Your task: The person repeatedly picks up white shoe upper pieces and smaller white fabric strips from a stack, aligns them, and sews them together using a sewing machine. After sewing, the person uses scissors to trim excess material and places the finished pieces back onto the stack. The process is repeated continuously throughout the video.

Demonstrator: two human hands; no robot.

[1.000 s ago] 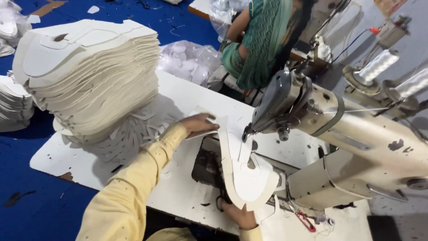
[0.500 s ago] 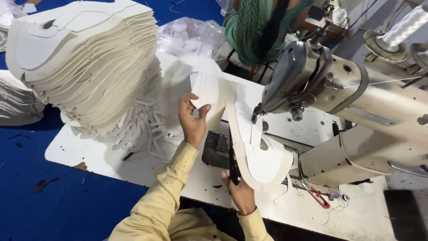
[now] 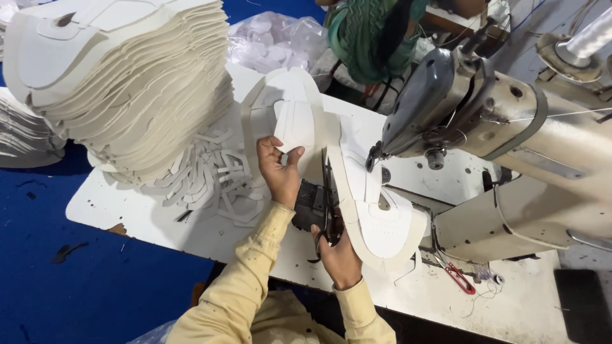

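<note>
My left hand point(image 3: 278, 169) pinches the far tongue end of a white shoe upper piece point(image 3: 376, 220) and lifts it off the white table point(image 3: 153, 220). The piece bends in a long arc from my left hand past the needle of the beige sewing machine point(image 3: 484, 121) down to my right hand point(image 3: 338, 255). My right hand grips the near edge of the piece together with dark-handled scissors point(image 3: 324, 220), blades pointing away from me along the piece's edge.
A tall stack of cream cut uppers point(image 3: 121, 83) stands at the table's left, with loose white strips point(image 3: 213, 181) at its foot. Red thread snips point(image 3: 459, 278) lie at the right. Another person in green point(image 3: 376, 35) sits beyond. A second stack point(image 3: 22, 134) lies far left.
My left hand has lifted the far end of the upper higher and further from me. My right hand has moved up the near edge with the scissors. The view has shifted closer.
</note>
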